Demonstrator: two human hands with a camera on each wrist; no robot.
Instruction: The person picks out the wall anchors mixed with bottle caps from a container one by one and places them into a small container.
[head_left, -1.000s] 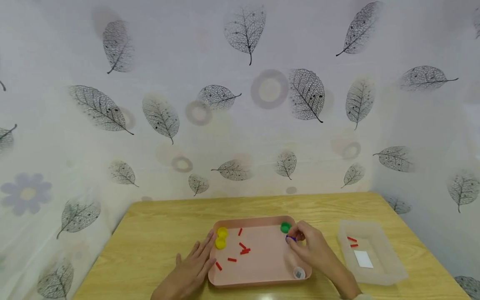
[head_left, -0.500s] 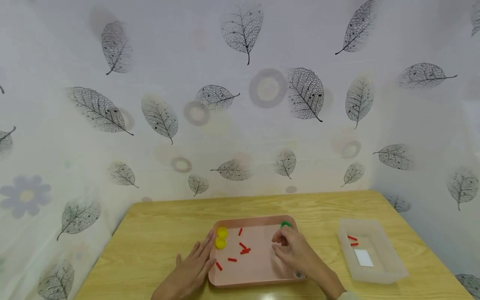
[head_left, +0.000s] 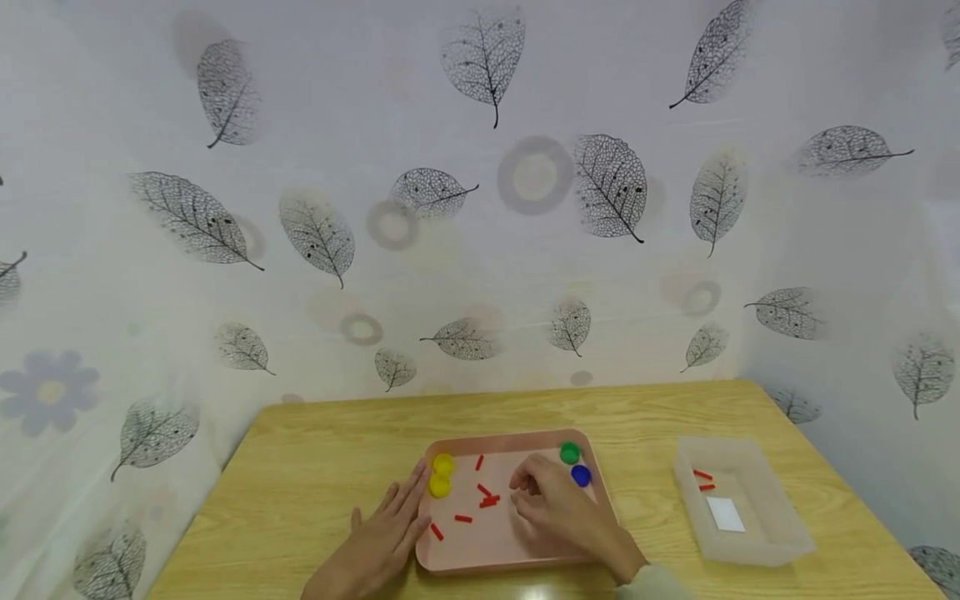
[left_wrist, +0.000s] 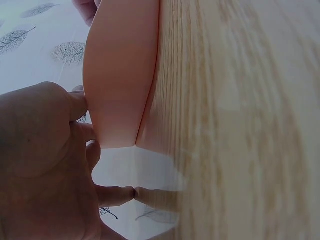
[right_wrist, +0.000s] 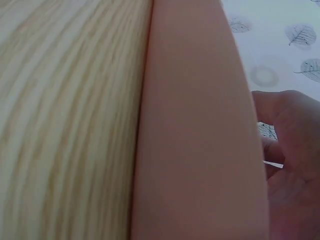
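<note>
Now my right grip (head_left: pixel 558 504) hovers narrow, seemingly empty, over tray (head_left: pixel 480 546); left grip (head_left: pixel 384 527) straight-fingered against it. Careless nudge could scatter red sticks (head_left: pixel 490 501) lying together.

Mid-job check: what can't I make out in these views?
Head: near right corner of the pink tray, behind the right forearm.
Head: tray floor under the right hand, covered by that hand.
Head: white card, too small to show any print.
Left wrist and right wrist: tray's inside, behind its wall.
</note>
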